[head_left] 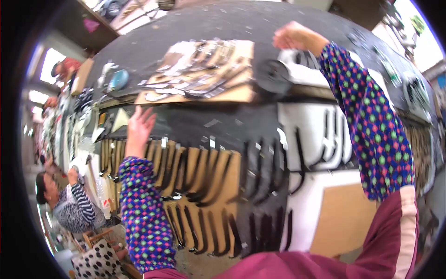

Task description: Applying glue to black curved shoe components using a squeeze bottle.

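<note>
My left hand [141, 122] is raised over the table, its fingers spread and nothing in them. Below it, rows of long dark curved strips [204, 174], several with small white bits at their ends, lie on a brown board [232, 186]. Farther out, my right hand [293, 35] is above a white sheet [306, 74]; its fingers are curled together, and blur hides anything in them. A round black roll [273, 76] lies to the left of that sheet. A pile of dark and pale strips [200, 69] covers a cardboard piece between my hands.
More curved strips lie on white sheets [290, 114] at the right. A blue-green roll [119, 79] sits at the far left. A clear plastic bag [415, 93] is at the right edge. Another person [76, 204] works at the left, near a white bottle [104, 197].
</note>
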A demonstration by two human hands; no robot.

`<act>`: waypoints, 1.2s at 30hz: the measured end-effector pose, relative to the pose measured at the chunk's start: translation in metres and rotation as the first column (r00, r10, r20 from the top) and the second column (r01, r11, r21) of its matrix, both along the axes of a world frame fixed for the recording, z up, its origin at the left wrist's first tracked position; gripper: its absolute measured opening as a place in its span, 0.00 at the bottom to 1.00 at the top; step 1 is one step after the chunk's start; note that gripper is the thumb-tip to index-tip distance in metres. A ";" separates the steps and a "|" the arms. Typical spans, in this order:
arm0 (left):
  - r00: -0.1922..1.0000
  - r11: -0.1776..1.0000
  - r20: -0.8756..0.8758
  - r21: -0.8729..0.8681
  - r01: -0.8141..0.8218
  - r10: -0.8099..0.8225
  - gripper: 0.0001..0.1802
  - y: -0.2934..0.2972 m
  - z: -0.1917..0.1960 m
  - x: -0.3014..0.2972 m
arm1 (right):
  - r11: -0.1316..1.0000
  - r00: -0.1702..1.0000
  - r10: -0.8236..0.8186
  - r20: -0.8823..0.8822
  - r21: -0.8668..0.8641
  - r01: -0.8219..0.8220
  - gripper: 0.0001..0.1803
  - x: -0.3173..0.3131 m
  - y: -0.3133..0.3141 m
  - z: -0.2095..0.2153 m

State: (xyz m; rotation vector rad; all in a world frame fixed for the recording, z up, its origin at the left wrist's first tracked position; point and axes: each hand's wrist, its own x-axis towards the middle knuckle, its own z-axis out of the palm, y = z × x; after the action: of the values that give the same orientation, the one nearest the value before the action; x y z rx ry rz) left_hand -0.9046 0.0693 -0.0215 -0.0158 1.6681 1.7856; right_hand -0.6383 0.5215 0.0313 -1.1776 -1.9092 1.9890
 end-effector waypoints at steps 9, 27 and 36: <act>0.930 0.922 -0.163 -0.268 0.280 -0.330 0.16 -0.049 0.113 0.173 | 0.983 0.982 0.173 -0.077 -0.047 -0.177 0.14 0.303 -0.086 0.091; 0.081 0.512 -0.565 -0.665 0.544 -0.821 0.19 0.060 0.007 0.704 | 0.911 0.901 -0.328 0.283 0.346 0.222 0.05 0.689 -0.252 -0.049; 0.107 0.494 -0.651 -0.449 0.744 -0.752 0.12 0.103 -0.016 0.742 | 0.543 0.874 -0.486 0.029 0.793 0.276 0.05 0.720 -0.239 -0.049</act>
State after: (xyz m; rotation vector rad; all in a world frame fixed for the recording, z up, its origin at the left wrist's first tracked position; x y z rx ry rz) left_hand -0.1626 0.1728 -0.0374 1.6290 1.6676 0.8920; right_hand 0.0818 0.2824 -0.0175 -1.4128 -2.0131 0.6425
